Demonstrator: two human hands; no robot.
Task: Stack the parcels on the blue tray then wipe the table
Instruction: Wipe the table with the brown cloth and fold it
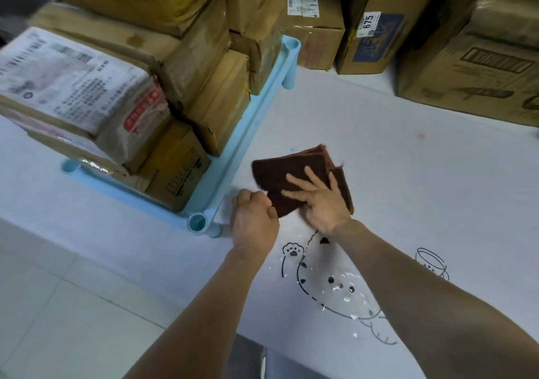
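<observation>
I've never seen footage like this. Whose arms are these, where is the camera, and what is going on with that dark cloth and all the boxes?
There is no machine here: the two bare arms belong to a person, and the single picture comes from a wide-angle camera worn on their head, looking down at the hands.

The surface is a pale table with a cartoon cat drawing on it. On it stands a light blue plastic tray, piled with taped brown cardboard parcels. More cardboard boxes stand along the back.

The right hand lies with spread fingers on a folded dark brown cloth, while the left hand pinches its near edge. It looks like the wiping stage.
</observation>
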